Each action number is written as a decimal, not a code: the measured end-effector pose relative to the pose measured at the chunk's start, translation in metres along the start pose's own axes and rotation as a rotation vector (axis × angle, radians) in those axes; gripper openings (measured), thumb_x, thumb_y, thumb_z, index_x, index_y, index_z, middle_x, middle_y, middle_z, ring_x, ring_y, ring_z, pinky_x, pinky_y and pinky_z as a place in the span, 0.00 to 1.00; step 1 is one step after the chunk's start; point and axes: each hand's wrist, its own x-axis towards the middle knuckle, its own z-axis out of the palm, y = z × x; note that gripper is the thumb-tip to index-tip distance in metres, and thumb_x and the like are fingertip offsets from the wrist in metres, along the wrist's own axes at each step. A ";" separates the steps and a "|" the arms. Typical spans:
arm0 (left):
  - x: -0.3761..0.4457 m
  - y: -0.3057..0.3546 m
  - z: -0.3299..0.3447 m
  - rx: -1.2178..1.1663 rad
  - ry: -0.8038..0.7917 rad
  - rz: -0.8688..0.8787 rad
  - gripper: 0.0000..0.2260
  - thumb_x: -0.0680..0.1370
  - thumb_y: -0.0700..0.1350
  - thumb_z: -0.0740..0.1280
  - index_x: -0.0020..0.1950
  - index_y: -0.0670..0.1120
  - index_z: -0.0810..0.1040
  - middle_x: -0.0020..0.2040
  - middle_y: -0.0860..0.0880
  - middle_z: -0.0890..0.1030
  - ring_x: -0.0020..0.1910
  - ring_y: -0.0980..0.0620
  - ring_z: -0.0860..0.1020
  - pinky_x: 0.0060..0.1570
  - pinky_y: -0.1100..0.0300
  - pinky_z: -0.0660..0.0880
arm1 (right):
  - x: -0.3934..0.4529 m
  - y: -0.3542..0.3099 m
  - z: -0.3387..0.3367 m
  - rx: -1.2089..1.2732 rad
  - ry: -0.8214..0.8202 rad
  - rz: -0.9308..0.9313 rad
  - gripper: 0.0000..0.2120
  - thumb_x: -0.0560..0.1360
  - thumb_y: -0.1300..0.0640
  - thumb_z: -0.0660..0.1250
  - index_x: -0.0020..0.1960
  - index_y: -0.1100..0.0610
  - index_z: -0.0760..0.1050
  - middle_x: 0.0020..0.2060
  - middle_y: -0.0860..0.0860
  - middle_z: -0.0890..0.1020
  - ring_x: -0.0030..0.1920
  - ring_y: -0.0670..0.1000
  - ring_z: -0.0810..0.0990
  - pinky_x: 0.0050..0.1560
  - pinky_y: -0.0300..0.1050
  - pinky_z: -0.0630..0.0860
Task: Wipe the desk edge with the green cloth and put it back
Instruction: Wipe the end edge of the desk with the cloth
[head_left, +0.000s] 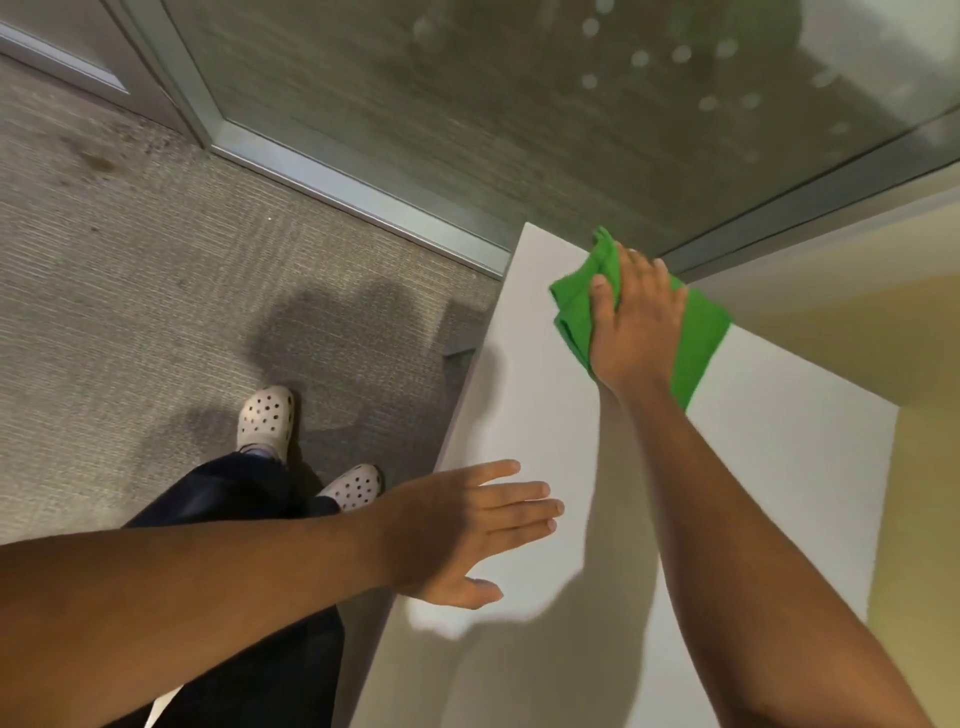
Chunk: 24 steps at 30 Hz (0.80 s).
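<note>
Green cloth (696, 338) half under right hand (631, 317)

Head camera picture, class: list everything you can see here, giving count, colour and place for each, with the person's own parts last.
Green cloth: one, bright green, folded, at the desk's far end under the right hand.
Desk: one, white, running from the bottom centre to the glass wall.
Glass wall: one, grey metal frame, across the top.
Carpet: one, grey-beige, left.
Shoes: two, white with holes, on the carpet.
Hands: two; right hand pressed flat on the cloth, left hand open above the desk's near edge.
</note>
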 end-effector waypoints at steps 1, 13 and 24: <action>-0.001 -0.001 -0.003 -0.004 0.000 -0.001 0.35 0.81 0.61 0.64 0.83 0.43 0.67 0.84 0.45 0.66 0.84 0.46 0.62 0.84 0.44 0.54 | -0.007 0.001 0.000 0.011 0.019 0.049 0.28 0.88 0.43 0.49 0.84 0.53 0.60 0.83 0.53 0.65 0.85 0.59 0.58 0.84 0.66 0.53; -0.009 -0.012 -0.002 0.184 0.005 -0.148 0.30 0.85 0.56 0.52 0.85 0.44 0.59 0.86 0.45 0.57 0.87 0.45 0.52 0.85 0.45 0.43 | -0.089 0.051 -0.005 0.010 -0.240 -0.599 0.25 0.89 0.46 0.48 0.85 0.46 0.56 0.86 0.42 0.55 0.87 0.55 0.51 0.86 0.61 0.49; -0.004 -0.018 0.008 0.225 0.075 -0.134 0.37 0.78 0.63 0.61 0.79 0.40 0.71 0.80 0.40 0.71 0.81 0.41 0.60 0.82 0.44 0.39 | -0.012 -0.036 0.009 -0.319 -0.370 -1.511 0.23 0.88 0.45 0.46 0.75 0.53 0.69 0.72 0.52 0.71 0.77 0.61 0.68 0.85 0.62 0.50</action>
